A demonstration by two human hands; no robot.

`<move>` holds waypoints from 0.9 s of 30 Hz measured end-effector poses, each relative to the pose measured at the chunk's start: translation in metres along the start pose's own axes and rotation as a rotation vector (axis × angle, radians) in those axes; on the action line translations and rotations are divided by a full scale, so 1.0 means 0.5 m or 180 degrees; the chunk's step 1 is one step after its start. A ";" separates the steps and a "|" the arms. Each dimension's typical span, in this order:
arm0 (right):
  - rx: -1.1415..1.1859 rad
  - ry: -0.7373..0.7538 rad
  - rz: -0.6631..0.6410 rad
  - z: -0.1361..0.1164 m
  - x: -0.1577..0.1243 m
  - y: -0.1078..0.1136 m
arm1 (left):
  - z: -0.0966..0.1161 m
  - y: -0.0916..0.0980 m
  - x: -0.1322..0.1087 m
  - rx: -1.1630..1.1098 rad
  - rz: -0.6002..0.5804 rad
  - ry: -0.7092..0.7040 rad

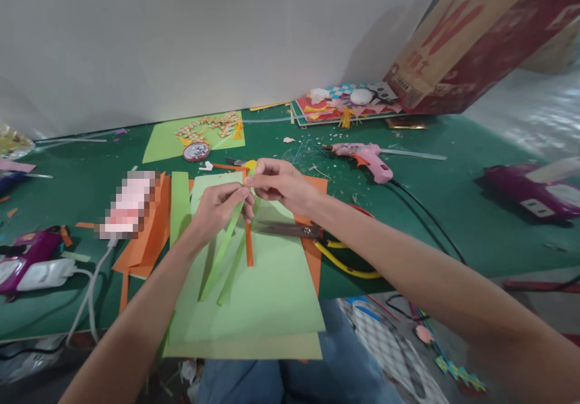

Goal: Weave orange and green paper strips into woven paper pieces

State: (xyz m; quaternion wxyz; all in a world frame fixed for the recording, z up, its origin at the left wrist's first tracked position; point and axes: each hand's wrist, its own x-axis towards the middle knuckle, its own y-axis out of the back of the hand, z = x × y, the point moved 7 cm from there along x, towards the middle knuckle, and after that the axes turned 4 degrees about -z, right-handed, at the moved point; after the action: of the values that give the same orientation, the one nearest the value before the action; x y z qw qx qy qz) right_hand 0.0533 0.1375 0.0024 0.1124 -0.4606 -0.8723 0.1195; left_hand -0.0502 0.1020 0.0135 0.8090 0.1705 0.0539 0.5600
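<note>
With both hands pinched shut on the paper strips point(224, 253), left hand point(222, 208) should steady the green ends while right hand point(278, 183) keeps the orange strip point(249, 244) square.

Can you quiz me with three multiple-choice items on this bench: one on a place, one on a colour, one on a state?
1. Where do the scissors lie?
A. on the green paper sheet
B. inside the cardboard box
C. on the person's lap

2. What colour is the glue gun behind the hands?
A. pink
B. blue
C. black

3. What are the left hand and right hand doing?
A. resting flat on the table
B. pinching paper strips together
C. gripping the scissors

Answers: 1 A, they rest on the sheet under the right wrist. 2 A, its body is pink. 3 B, the fingers meet on green and orange strips.
</note>
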 end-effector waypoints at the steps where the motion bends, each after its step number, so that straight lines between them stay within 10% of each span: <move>1: 0.0038 0.0026 0.0038 -0.003 0.002 0.005 | 0.000 0.000 -0.001 0.0010 -0.0006 0.0001; 7: 0.0046 0.0207 0.0591 -0.031 0.005 0.056 | 0.002 -0.003 -0.003 0.0098 -0.0030 -0.0001; 13: -0.1029 -0.0136 -0.0301 -0.017 -0.003 0.002 | 0.002 0.004 0.003 -0.0075 0.0063 -0.0146; 27: -0.1713 0.0164 -0.0418 -0.023 -0.009 -0.013 | -0.009 -0.010 0.004 0.0040 -0.0270 0.0151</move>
State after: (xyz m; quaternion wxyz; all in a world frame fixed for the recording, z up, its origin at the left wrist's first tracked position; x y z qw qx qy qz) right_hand 0.0545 0.1313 0.0151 0.0156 -0.4192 -0.8975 -0.1358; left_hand -0.0461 0.1030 0.0078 0.8294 0.1598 0.0838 0.5287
